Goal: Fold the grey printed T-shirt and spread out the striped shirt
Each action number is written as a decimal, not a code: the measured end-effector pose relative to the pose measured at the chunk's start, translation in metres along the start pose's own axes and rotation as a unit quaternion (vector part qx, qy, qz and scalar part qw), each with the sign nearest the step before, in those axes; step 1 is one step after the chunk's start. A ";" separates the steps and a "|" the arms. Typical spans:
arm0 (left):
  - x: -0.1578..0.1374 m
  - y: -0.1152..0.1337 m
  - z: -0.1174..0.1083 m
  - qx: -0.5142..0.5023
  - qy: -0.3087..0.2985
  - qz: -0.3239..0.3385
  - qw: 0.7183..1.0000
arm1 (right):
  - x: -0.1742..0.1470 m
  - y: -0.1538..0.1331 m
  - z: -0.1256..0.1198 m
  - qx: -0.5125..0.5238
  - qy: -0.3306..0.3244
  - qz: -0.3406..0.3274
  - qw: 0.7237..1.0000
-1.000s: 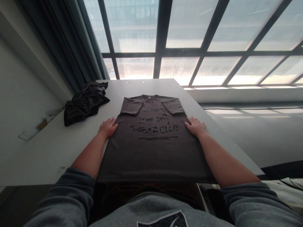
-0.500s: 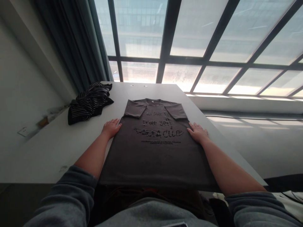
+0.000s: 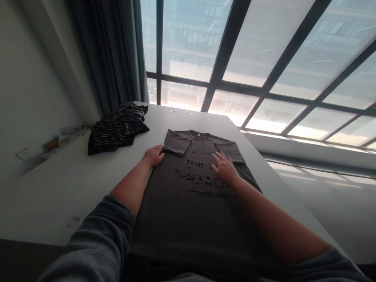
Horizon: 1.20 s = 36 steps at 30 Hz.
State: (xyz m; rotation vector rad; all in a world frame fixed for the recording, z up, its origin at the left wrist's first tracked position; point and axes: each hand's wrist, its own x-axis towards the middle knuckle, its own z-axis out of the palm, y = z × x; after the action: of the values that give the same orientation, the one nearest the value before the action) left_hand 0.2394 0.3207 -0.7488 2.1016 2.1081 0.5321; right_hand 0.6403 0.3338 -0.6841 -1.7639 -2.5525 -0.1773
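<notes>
A dark grey T-shirt [image 3: 188,223] with black lettering lies spread out, its collar at the far end and both sleeves folded in over the front. My left hand [image 3: 153,156] rests at the shirt's left edge just below the left sleeve, fingers stretched out. Over the printed chest, close to the right sleeve, is my right hand [image 3: 225,168] with its fingers spread. It covers part of the lettering. Neither hand grips anything. The near hem is in shadow close to my body.
The shirt lies on a white table [image 3: 164,117]. A crumpled black garment with white stripes [image 3: 119,127] sits at the back left. Beyond are a dark curtain [image 3: 114,51] and large framed windows [image 3: 188,43]. A wall socket [image 3: 22,154] is on the left.
My right hand has moved from the shirt's right edge inward onto the printed chest. My left hand stays at the left edge. The view has tilted and shifted slightly.
</notes>
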 end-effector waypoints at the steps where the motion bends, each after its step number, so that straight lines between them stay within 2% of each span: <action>1: 0.002 -0.001 0.001 -0.002 -0.005 0.015 1.000 | 0.016 -0.030 -0.003 0.016 -0.013 -0.038 0.999; 4: 0.006 -0.004 0.004 -0.005 -0.020 0.045 0.999 | 0.061 -0.116 -0.006 0.062 -0.041 -0.105 0.992; 6: 0.007 -0.006 0.004 -0.006 -0.024 0.049 0.998 | 0.085 -0.163 -0.005 0.084 -0.050 -0.129 0.987; 8: 0.008 -0.007 0.003 -0.009 -0.025 0.047 0.999 | 0.101 -0.196 0.001 0.097 -0.064 -0.132 0.985; 11: 0.007 -0.007 0.003 -0.017 -0.033 0.038 0.999 | 0.110 -0.220 0.016 0.099 -0.105 -0.118 0.982; 14: 0.006 -0.005 0.002 -0.017 -0.046 0.034 0.998 | 0.107 -0.219 0.028 0.077 -0.127 -0.120 0.982; 17: 0.005 -0.003 0.001 -0.010 -0.047 0.031 0.998 | 0.101 -0.204 0.029 0.057 -0.145 -0.123 0.980; 23: 0.004 -0.003 0.000 0.010 -0.052 0.028 0.998 | 0.081 -0.168 0.020 0.065 -0.186 -0.056 0.979; 27: 0.004 -0.006 0.000 0.017 -0.044 0.033 0.998 | 0.074 -0.155 0.024 0.076 -0.163 -0.058 0.982; 31: 0.005 -0.005 -0.001 0.015 -0.030 0.041 0.999 | 0.074 -0.154 0.026 0.094 -0.136 -0.066 0.984; 34: 0.006 0.000 -0.002 0.011 -0.009 0.087 0.996 | 0.073 -0.157 0.022 0.100 -0.085 -0.080 0.988; 36: 0.007 0.003 0.000 0.016 -0.016 0.112 0.993 | 0.071 -0.159 0.019 0.109 -0.057 -0.100 0.987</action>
State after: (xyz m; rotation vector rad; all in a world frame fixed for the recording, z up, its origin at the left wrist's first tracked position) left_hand 0.2422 0.3272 -0.7465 2.3637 1.8876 0.4869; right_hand 0.4672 0.3468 -0.7085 -1.4817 -2.7041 0.1969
